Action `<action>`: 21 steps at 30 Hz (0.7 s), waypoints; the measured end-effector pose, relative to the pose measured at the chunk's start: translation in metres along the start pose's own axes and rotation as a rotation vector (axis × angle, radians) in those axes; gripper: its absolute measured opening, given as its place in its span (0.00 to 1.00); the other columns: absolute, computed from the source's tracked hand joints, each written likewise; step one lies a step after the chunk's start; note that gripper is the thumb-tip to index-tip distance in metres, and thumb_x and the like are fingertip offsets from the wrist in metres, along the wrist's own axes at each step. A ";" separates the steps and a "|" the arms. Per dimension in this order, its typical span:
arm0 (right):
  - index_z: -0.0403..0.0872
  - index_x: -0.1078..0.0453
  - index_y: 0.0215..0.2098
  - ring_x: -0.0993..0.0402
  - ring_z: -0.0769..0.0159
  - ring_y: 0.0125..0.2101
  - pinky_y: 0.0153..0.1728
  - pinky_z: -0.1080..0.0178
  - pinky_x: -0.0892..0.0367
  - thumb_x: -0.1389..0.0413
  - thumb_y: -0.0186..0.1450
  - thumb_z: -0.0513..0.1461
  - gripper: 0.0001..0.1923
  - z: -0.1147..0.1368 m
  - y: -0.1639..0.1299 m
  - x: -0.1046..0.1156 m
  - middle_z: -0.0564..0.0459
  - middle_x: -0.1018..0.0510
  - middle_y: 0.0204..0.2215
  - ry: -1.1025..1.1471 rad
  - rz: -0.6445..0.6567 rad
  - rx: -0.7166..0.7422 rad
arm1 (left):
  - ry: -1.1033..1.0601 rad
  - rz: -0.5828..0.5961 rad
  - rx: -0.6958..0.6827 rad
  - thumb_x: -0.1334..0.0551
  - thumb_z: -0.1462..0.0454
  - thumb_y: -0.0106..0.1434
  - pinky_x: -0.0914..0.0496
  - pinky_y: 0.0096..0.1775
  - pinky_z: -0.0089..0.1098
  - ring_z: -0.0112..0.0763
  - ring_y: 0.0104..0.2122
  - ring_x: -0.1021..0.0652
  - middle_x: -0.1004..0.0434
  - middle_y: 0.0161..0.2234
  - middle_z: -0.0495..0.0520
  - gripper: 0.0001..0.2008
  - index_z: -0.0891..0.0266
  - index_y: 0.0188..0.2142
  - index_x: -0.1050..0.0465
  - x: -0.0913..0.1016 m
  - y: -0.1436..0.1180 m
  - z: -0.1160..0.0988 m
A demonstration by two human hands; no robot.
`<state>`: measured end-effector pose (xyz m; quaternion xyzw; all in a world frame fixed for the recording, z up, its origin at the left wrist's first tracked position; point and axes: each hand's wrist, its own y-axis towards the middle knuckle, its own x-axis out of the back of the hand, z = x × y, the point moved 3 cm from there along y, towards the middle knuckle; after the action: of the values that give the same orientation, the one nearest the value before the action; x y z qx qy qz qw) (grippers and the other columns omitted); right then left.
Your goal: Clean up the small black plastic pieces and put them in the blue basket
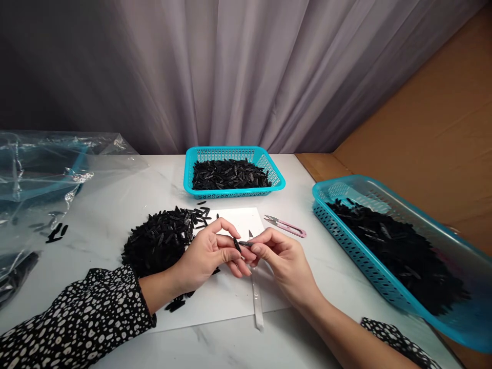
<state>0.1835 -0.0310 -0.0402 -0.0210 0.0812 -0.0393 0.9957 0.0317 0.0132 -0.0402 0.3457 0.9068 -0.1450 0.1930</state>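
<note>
- Black plastic piece (237,244): small, slim, held above the white sheet (230,297) at mid-worktop; long axis tilted, upper end away and left, lower end toward the person.
- Second black piece (246,243): lies nearly level, running left-right, meeting the first.
- Left hand (207,253): palm turned inward, wrist low, fingers (226,225) curled and clamped on the tilted piece.
- Right hand (282,259): reaching in from the right, fingertips pinched together on the level piece.
- Loose heap of black pieces (161,241): just beyond the left hand.
- Pink snips (286,225): beside the sheet.
</note>
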 end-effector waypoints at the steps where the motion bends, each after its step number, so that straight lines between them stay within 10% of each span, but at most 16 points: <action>1: 0.47 0.27 0.26 0.27 0.66 0.22 0.27 0.62 0.28 0.34 0.58 0.46 0.12 0.000 0.000 0.000 0.54 0.21 0.20 0.008 0.000 -0.007 | -0.001 0.002 -0.002 0.28 0.61 0.57 0.25 0.26 0.25 0.32 0.25 0.16 0.16 0.28 0.54 0.17 0.61 0.36 0.37 0.000 0.000 0.000; 16: 0.48 0.33 0.29 0.27 0.68 0.25 0.26 0.65 0.33 0.37 0.60 0.42 0.10 -0.002 0.002 0.002 0.53 0.22 0.28 0.146 -0.059 -0.034 | 0.013 0.007 -0.023 0.30 0.59 0.59 0.25 0.26 0.25 0.32 0.25 0.16 0.14 0.32 0.57 0.18 0.61 0.36 0.39 0.001 -0.001 0.000; 21: 0.47 0.31 0.33 0.41 0.73 0.19 0.20 0.69 0.44 0.41 0.59 0.41 0.06 0.000 0.000 -0.002 0.59 0.32 0.22 0.050 -0.028 -0.046 | 0.042 -0.048 -0.045 0.32 0.58 0.62 0.23 0.30 0.27 0.31 0.27 0.16 0.15 0.31 0.56 0.16 0.61 0.34 0.39 0.000 -0.002 -0.003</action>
<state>0.1811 -0.0304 -0.0400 -0.0441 0.1067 -0.0518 0.9920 0.0291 0.0129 -0.0371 0.3224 0.9217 -0.1220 0.1782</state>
